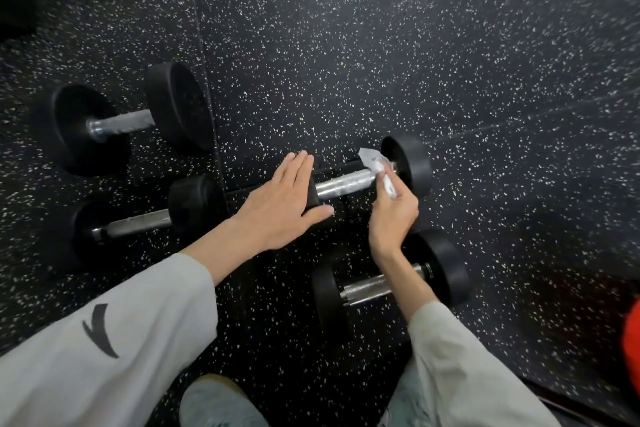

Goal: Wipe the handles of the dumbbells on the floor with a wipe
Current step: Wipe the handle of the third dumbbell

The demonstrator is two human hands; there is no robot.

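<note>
Your wipe [375, 163] is a small crumpled white piece, sitting on the far-right end of the chrome handle [346, 183] of the mid dumbbell, right up against its right weight head [412, 163]. Your right hand [393, 215] pinches it btwn fingertips, fingers curled round the wad, wrist cocked over the bar. Probably so you can drag along the knurling w/ pressure from above.

Your left hand [280, 204] lies flat, fingers straight and pressed together, thumb out, palm over the left weight head [313, 192] of the same dumbbell. Judged reason: round heads roll, so you pin it while the other hand rubs. Keep that weight on.

Outward: three more dumbbells on the speckled black rubber floor [450, 45]. One near dumbbell [388, 282] sits just under your right wrist, handle partly hidden by the forearm. Another dumbbell [145, 218] is left of the one you're on, its right head just beside your left hand. The big dumbbell [124, 121] is farther off, upper left. All handles lie roughly parallel, so you can go one to the next w/o repositioning much.

Containers: none visible. No wipe pack, no bin in view. An orange-red object [632, 340] clips the right edge; can't tell what it is.
</note>
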